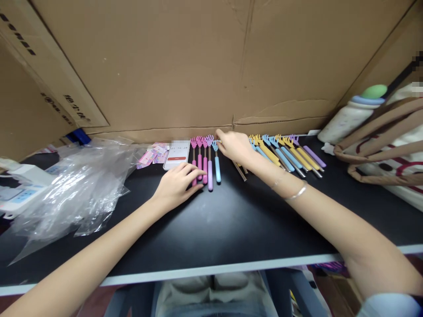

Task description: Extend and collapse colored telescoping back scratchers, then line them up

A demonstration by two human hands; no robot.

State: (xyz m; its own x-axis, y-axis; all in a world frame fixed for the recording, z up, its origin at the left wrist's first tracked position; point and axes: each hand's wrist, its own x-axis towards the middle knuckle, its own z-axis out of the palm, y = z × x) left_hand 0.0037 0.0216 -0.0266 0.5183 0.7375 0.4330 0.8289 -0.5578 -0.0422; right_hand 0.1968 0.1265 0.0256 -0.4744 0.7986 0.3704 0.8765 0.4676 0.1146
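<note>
My left hand (176,184) lies with its fingers apart over the handles of several pink back scratchers (205,169), touching them. Beside these, in the same row, are a purple back scratcher (210,175) and a light blue back scratcher (217,169). At the claw end of the blue one, my right hand (234,146) has its thumb and fingers curled round the tip. Under and past my right wrist lie more back scratchers with yellow handles (271,156), blue handles (287,159) and a purple handle (313,156); my hand and forearm hide parts of them.
Clear plastic bags (82,185) are heaped at left beside a white power strip (24,193). Printed cards (152,155) and a phone showing a timer (176,154) lie by the cardboard wall (165,66). A bottle (352,114) and a bag (390,149) stand at right.
</note>
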